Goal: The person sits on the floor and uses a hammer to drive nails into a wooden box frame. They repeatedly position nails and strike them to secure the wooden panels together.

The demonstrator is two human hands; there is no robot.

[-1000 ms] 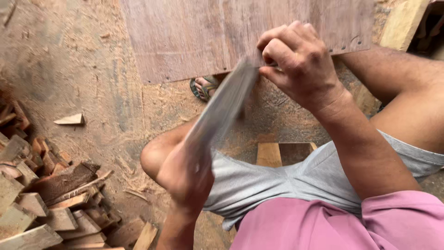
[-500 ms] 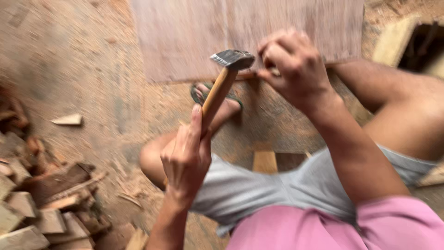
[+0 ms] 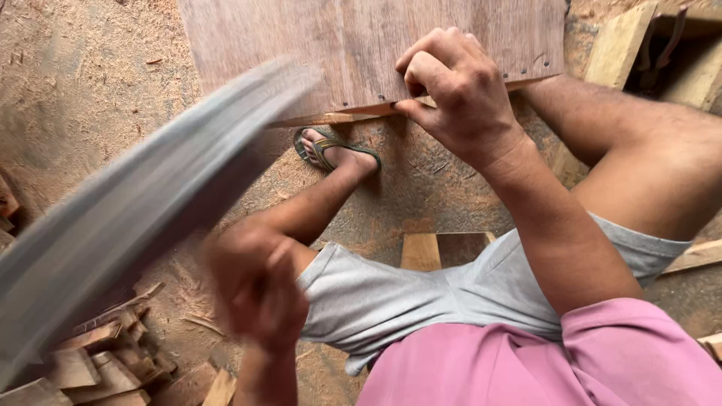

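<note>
A reddish plywood board point(image 3: 361, 45) lies on the ground ahead of me, its near edge dotted with small nails. My right hand point(image 3: 451, 94) rests on that edge, thumb and forefinger pinched at a spot on it; what they pinch is hidden. My left hand point(image 3: 259, 289) is blurred and grips the wooden handle of a hammer point(image 3: 143, 203), which streaks as a grey smear up toward the board. My left foot in a green sandal point(image 3: 331, 150) sits just under the board's edge.
Wood offcuts point(image 3: 83, 361) are piled at the lower left on sawdust-covered ground. I sit on a low wooden stool point(image 3: 436, 248). A timber block point(image 3: 617, 45) and more lumber lie at the upper right.
The hammer was raised with its head near my right hand half a second ago; now it is a fast blur swinging, and my left hand has dropped lower and nearer.
</note>
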